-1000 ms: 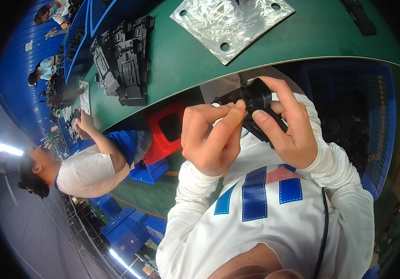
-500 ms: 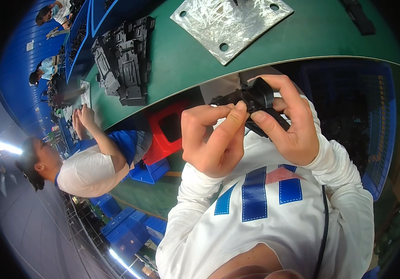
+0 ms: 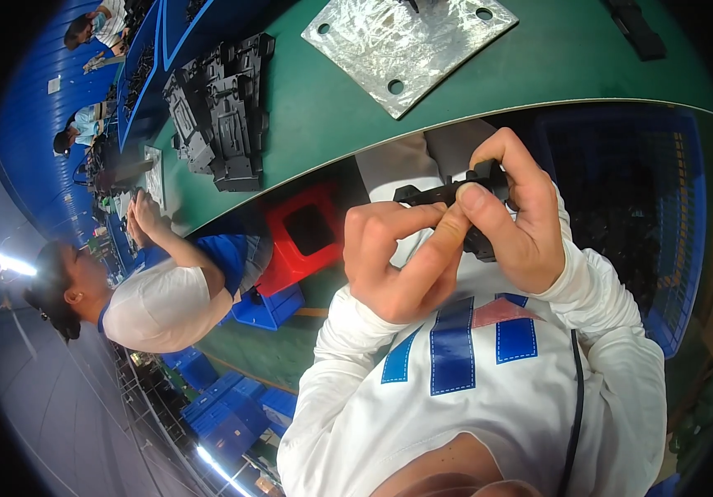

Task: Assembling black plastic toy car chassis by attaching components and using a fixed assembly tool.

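A black moulded plastic part (image 3: 435, 195) is held up in front of my chest, beyond the table's near edge. My right hand (image 3: 522, 219) grips its right end, thumb on top and index finger curled over the far side. My left hand (image 3: 402, 261) pinches at the middle of the part with thumb and forefinger, the other fingers folded in. The fingers cover much of the part, and whether a smaller piece sits in the left pinch is hidden.
On the green table (image 3: 307, 137) lie a square metal plate with holes (image 3: 406, 54), stacked black plastic parts (image 3: 236, 124) and a black strip-like part (image 3: 636, 29). A blue crate (image 3: 679, 248) stands at right. Left are a red stool (image 3: 315, 261) and a seated co-worker (image 3: 166, 298).
Both hands have turned the black part to a flatter angle. My left hand has shifted right and a little down, and my right thumb has moved up onto the part.
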`<state>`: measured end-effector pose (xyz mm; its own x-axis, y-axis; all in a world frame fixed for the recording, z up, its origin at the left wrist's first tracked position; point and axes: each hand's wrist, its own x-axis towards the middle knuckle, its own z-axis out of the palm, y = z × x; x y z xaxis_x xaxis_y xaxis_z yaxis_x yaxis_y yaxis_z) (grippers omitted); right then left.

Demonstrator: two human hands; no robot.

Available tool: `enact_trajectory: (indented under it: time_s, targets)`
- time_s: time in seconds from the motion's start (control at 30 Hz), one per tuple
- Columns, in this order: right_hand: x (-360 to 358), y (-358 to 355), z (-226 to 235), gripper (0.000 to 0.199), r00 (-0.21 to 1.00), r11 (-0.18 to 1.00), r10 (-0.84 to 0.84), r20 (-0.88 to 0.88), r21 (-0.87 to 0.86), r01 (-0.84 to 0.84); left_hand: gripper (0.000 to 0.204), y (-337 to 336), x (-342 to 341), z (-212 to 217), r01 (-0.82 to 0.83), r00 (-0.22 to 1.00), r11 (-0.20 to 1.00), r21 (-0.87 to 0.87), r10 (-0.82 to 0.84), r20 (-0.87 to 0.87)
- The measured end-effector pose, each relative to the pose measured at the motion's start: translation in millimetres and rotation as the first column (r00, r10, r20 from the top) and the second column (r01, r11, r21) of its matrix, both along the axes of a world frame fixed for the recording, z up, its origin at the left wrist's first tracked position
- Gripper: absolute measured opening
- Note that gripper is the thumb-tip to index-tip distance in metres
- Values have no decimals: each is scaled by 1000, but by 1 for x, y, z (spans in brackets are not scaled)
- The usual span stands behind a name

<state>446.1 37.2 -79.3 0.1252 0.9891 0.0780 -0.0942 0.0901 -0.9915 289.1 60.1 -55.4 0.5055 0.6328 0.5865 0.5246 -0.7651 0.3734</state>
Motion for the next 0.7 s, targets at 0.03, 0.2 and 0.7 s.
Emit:
enact_trajectory:
  time_s: [0.03,0.2,0.7]
  targets:
    - [0,1,-1,22,999,1000,-17,35,21,17,34,1,-1,-2,-1,1000,1000,1,1,-1]
    - [0,2,-6,22,999,997,-23,-29,69,25,45,1,-6,-3,43,998,996,79,-38,-59]
    - [0,-1,2,20,963,998,8,-268,-56,-23,47,3,-22,-26,-51,982,998,31,44,186]
